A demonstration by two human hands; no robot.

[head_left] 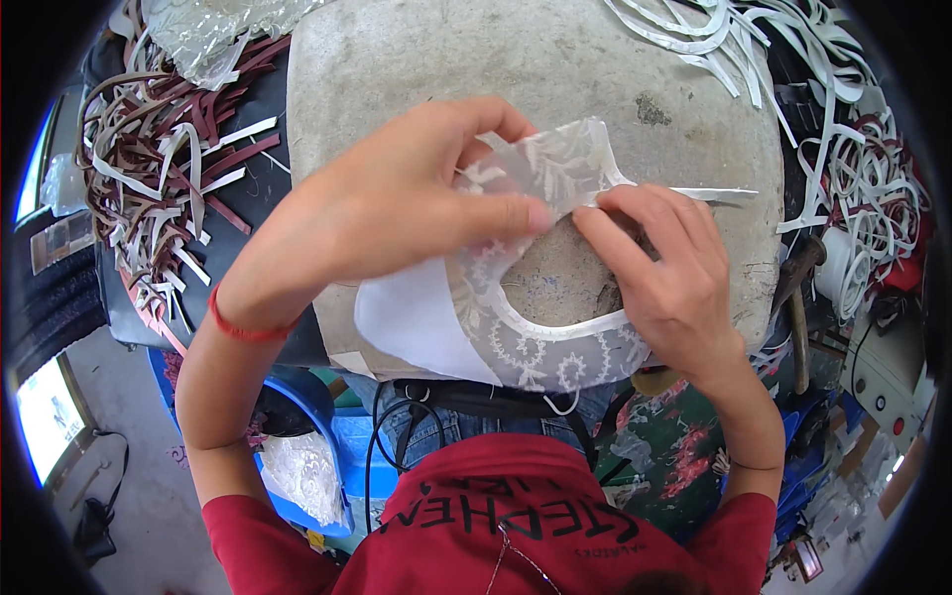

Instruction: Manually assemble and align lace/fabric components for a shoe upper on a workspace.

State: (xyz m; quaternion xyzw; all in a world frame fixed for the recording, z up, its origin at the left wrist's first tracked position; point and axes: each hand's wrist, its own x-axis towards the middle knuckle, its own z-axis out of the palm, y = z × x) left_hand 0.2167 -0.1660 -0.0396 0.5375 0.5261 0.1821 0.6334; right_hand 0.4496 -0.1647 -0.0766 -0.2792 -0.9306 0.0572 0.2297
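A U-shaped shoe upper of sheer, embroidered white lace (516, 362) lies over the grey work pad, with a plain white fabric section (412, 317) at its left end. White binding (535, 327) lines its inner curve. My left hand (397, 188) is closed on the upper's far part, thumb on top and fingers behind the lace. Fingertips of my right hand (664, 248) are pinched on the inner edge, close to my left thumb. A narrow white strip (719, 192) points out to the right from beyond my right hand.
Brown and white strip scraps (164, 169) heap up at the left. White strips (843, 198) tangle at the right, near a hammer (798, 288). Lace material (218, 35) lies at the far left. A blue bin (312, 407) stands below the worn pad (397, 69).
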